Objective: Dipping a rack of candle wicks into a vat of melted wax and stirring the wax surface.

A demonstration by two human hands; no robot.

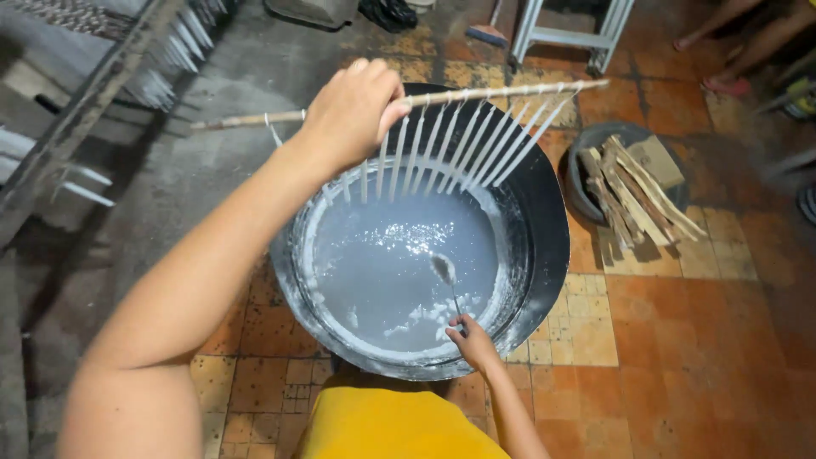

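Stick: my left hand (353,110) is clamped round a thin wooden stick (476,95), fist closed on it left of its middle. Its long axis runs nearly level across the view, the far end pointing right and a little up, over the far rim of the pan.
Candles: a row of thin white tapers (463,144) hangs from the stick on strings, all to the right of my fist, slanting down and left, their tips just above the wax.
Pan: a wide black metal pan (544,246) sits directly under the tapers, filled with pale grey melted wax (382,263) with white flakes floating.
Spoon: my right hand (474,342) pinches the handle end of a small spoon (444,270) at the near rim; its bowl lies out in the wax.
Arms: left arm stretched forward and raised, nearer the tapers; right arm low, short reach.
Around: a bowl of split firewood (633,191) right of the pan; a rack of more tapers (166,51) at upper left; orange tiled floor (705,340).
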